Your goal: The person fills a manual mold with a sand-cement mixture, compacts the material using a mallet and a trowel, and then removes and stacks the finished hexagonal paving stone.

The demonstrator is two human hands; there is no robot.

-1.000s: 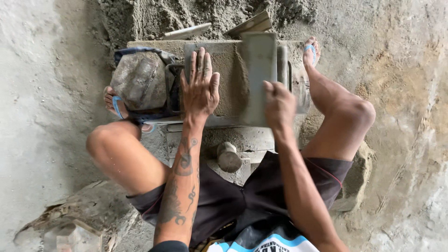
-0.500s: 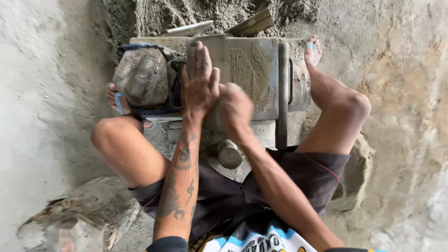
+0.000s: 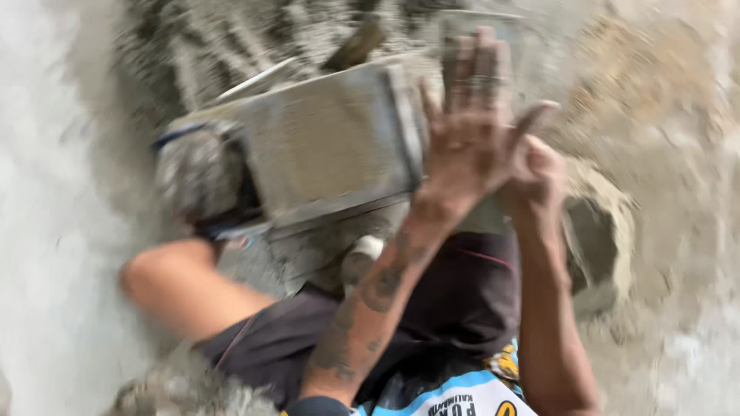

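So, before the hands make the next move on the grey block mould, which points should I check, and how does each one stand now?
1. Left hand on the block mould: ok, its palm lies at the mould's right end, fingers spread.
2. Right hand placement: cannot tell, it sits behind the left hand and the picture is blurred.
3. Mould level: not ok, it looks tilted, its right end higher.
4. Mould filled with mix: cannot tell, blur hides the surface.
5. Sand pile within reach: ok, it lies just beyond the mould.
6. Knees clear of the mould: ok, the left knee is beside it.
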